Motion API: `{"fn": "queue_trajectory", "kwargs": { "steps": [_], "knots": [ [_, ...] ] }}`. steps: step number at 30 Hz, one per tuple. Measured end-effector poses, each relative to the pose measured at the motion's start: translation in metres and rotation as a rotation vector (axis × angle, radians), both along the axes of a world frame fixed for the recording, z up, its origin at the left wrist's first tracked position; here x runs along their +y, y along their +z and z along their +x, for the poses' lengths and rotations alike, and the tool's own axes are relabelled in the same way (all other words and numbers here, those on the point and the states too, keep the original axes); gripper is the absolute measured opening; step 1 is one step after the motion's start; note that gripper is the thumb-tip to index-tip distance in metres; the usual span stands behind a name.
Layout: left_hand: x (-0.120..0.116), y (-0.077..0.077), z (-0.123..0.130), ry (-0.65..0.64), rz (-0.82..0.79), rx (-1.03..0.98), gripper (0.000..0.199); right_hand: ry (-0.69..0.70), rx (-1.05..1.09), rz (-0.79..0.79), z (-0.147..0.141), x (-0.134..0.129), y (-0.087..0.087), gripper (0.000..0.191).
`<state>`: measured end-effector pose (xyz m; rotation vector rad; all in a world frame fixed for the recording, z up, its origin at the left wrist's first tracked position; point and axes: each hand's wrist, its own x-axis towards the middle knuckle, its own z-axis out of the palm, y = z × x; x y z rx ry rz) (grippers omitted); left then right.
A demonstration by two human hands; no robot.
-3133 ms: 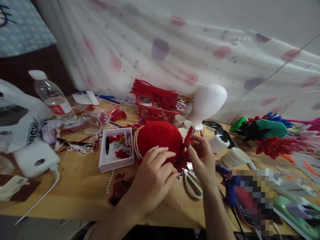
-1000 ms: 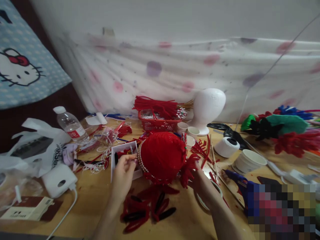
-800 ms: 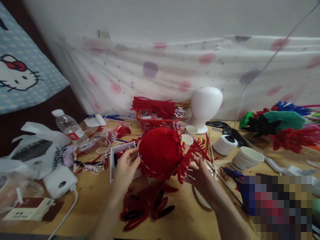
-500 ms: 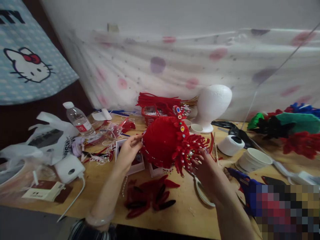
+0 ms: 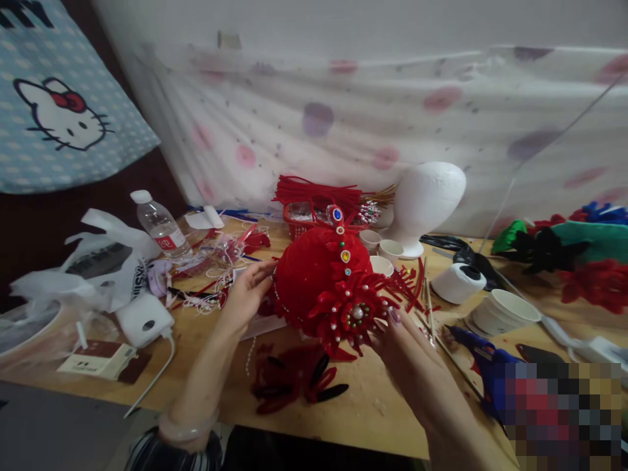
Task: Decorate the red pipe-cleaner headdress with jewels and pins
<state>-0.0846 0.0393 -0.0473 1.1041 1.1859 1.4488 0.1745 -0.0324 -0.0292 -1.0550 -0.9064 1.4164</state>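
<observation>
A round red headdress (image 5: 309, 271) is held above the table between both hands. A jewelled strip (image 5: 345, 256) runs up its front, topped by a blue gem. Low on its right side sits a red flower (image 5: 358, 313) with white beads and a pearl centre. My left hand (image 5: 250, 294) grips the headdress's left edge, near a string of small beads. My right hand (image 5: 397, 333) holds the lower right, by the flower's petals; part of its fingers is hidden behind them. Red petal pieces with black parts (image 5: 294, 379) lie on the table below.
Behind stand a white foam head (image 5: 426, 203), small cups (image 5: 391, 250) and a red basket (image 5: 299, 226). At right are a thread spool (image 5: 456, 283), a stack of cups (image 5: 505, 313) and a blue glue gun (image 5: 478, 353). A bottle (image 5: 161, 229), plastic bags and a white adapter (image 5: 144, 320) are at left.
The headdress has turned, so the flower and jewelled strip now face more toward the camera and sit further left. The view has shifted slightly.
</observation>
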Motion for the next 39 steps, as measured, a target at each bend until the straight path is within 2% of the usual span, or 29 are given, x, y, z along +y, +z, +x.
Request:
{"fn": "queue_trajectory", "kwargs": {
  "steps": [4,9,17,21,29,33,36,39],
  "knots": [
    [0.007,-0.011,-0.006,-0.008,-0.01,0.052,0.04,-0.006,-0.079,-0.086,-0.007,0.004,-0.015,0.05],
    [0.025,-0.025,-0.009,0.014,-0.006,0.174,0.041,0.099,-0.185,0.007,-0.015,0.026,-0.017,0.05],
    [0.035,-0.024,-0.002,0.003,0.023,0.372,0.046,0.075,-0.129,0.068,0.002,0.032,-0.014,0.041],
    [0.031,-0.024,-0.003,0.062,0.023,0.463,0.042,0.064,-0.113,0.055,0.009,0.031,-0.014,0.042],
    [-0.005,-0.004,-0.016,0.301,0.093,0.539,0.04,-0.204,-0.157,0.034,0.05,0.023,-0.017,0.044],
    [-0.016,0.008,-0.019,0.325,0.077,0.563,0.04,-0.403,-0.176,0.083,0.07,0.018,-0.017,0.035],
    [-0.017,0.024,-0.017,0.295,0.083,0.605,0.034,-0.454,-0.172,0.145,0.076,0.018,-0.018,0.035],
    [-0.016,0.047,-0.014,0.326,0.16,0.705,0.025,-0.463,-0.181,0.173,0.077,0.022,-0.024,0.039]
  ]
}}
